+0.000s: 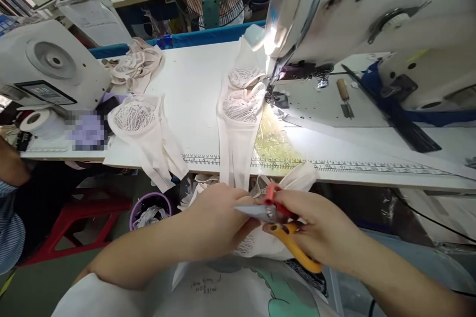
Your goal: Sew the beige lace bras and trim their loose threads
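Right hand (316, 213): grasping scissors (277, 215) with red and yellow handles; blades point left, just in front of the left hand's fingers. Cannot tell whether blades touch cloth. Left hand (221, 215): curled, grasping pale fabric (269, 246); fingertips partly hidden. Both hands sit close together above the lap, just off the front edge of the bench (195, 89).

Pale lace bra (243, 106) lies on the bench ahead of the left hand, its right edge beside the needle area of the sewing machine (375, 25); machine light is lit. Lower bands run over the ruler strip (357, 165) to the bench edge.

Left side of bench: second lace bra (136, 114), bands hanging over the edge; behind it, a garment pile (139, 62). Purple bin (170, 202) below holds pale scraps.
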Demonstrator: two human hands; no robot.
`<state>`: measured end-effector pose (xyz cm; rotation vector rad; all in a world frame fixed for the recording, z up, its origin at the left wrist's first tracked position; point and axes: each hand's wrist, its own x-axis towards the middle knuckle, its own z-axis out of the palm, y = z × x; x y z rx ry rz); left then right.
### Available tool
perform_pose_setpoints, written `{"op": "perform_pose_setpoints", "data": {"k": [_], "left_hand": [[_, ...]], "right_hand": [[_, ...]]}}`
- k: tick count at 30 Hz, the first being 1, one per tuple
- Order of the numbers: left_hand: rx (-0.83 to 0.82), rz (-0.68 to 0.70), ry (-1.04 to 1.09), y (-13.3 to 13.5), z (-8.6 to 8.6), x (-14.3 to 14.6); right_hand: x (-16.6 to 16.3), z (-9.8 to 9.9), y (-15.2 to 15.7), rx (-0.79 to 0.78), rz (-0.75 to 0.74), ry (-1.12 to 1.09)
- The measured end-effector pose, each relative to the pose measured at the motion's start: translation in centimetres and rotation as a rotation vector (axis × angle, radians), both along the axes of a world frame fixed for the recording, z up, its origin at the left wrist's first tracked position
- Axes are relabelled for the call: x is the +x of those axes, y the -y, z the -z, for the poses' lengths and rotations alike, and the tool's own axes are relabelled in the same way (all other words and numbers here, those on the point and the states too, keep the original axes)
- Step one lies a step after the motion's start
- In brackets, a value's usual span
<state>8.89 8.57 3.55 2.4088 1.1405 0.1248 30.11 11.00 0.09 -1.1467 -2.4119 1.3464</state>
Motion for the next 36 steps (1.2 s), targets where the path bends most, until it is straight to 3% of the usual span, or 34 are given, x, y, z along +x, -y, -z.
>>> {"op": "perform_pose_setpoints", "data": {"k": [3,9,15,19,22,24,27,30,36], "left_hand": [[0.024,0.062,-0.033,-0.1,0.3,-0.3],[-0.002,0.096,-0.064,-0.1,0.9,-4.4],[-0.158,-0.128,0.232,-0.3,-0.5,-6.6],[-0.100,-0.343,0.560,0.3,-0.6,-5.1],[-0.063,-0.429,0.767,0.5,0.5,-3.3],[-0.039,-0.397,0.829,0.4,1.3,-1.9],[0.082,-0.268,0.808,0.0,2.1,0.1],[0.199,-0.147,0.753,-0.4,2.1,1.7],[0.174,-0.080,0.673,-0.8,1.7,2.9]], "right_hand": [[-2.0,-0.5,0.3,-0.041,0.009,-0.097],[-0.3,0.7,0.0,-0.058,0.035,-0.158],[-0.4,0.0,-0.2,-0.091,0.100,-0.223],[-0.3,-0.7,0.6,-0.213,0.169,-0.195],[0.9,0.3,1.2,-0.343,0.113,-0.151],[2.0,1.2,1.3,-0.364,0.125,-0.134],[2.9,1.8,0.9,-0.312,0.283,-0.220],[2.3,0.9,0.2,-0.213,0.371,-0.412],[-0.3,-1.4,-1.1,-0.152,0.322,-0.618]]}}
